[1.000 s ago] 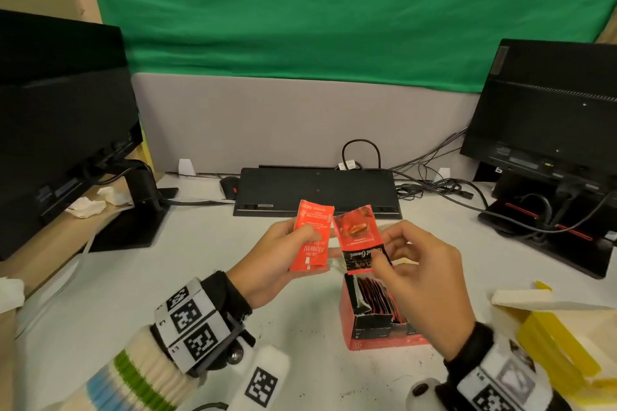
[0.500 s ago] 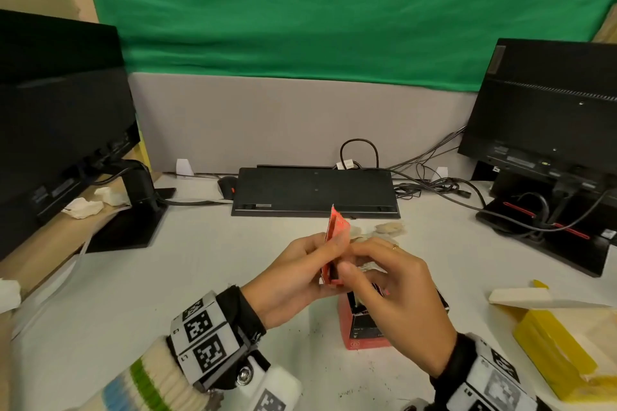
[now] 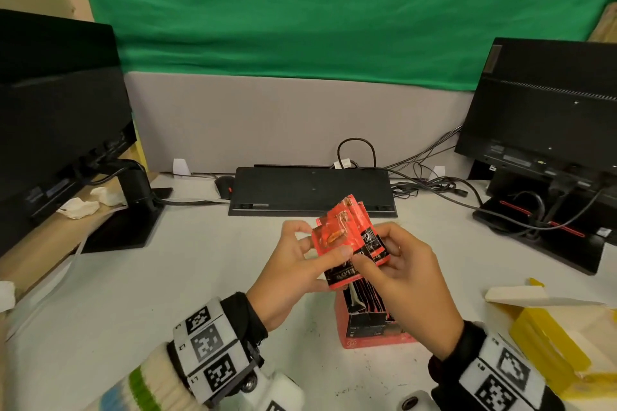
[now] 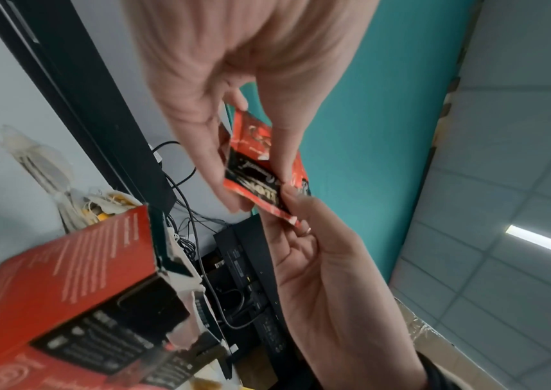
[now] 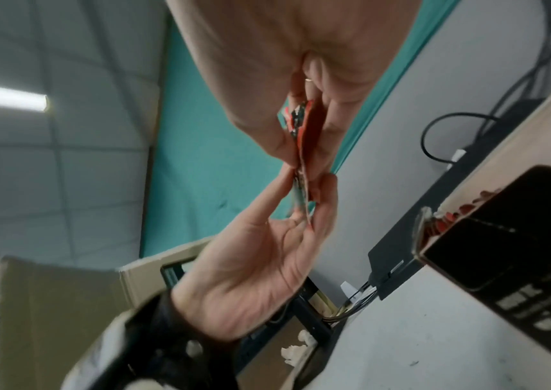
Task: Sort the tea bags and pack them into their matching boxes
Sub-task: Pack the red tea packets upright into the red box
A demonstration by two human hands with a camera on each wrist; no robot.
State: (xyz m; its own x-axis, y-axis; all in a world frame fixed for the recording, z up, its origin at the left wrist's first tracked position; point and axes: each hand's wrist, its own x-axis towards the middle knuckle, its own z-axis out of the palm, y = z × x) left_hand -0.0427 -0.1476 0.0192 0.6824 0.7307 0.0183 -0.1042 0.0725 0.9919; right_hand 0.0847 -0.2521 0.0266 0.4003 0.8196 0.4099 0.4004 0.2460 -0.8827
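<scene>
Both hands hold a small stack of red tea bags (image 3: 347, 237) above the desk, fanned slightly, red with black labels. My left hand (image 3: 300, 264) pinches the stack from the left, thumb on the front bag. My right hand (image 3: 397, 264) pinches its right lower edge. The left wrist view shows the red tea bags (image 4: 260, 169) between both hands' fingers. Seen edge-on in the right wrist view, the red tea bags (image 5: 302, 147) are pressed between fingers. Right below the hands stands the open red box (image 3: 374, 337) with several red bags upright inside.
An open yellow box (image 3: 554, 340) with a pale lid lies at the right edge. A black keyboard (image 3: 310, 190) and a mouse (image 3: 224, 184) sit behind the hands. Monitors (image 3: 60, 117) stand left and right, with cables (image 3: 434, 183) at the back right.
One second ago each hand held one red bag apart. They brought the bags together, edge-on half a second ago, and now hold them as one fanned stack facing me.
</scene>
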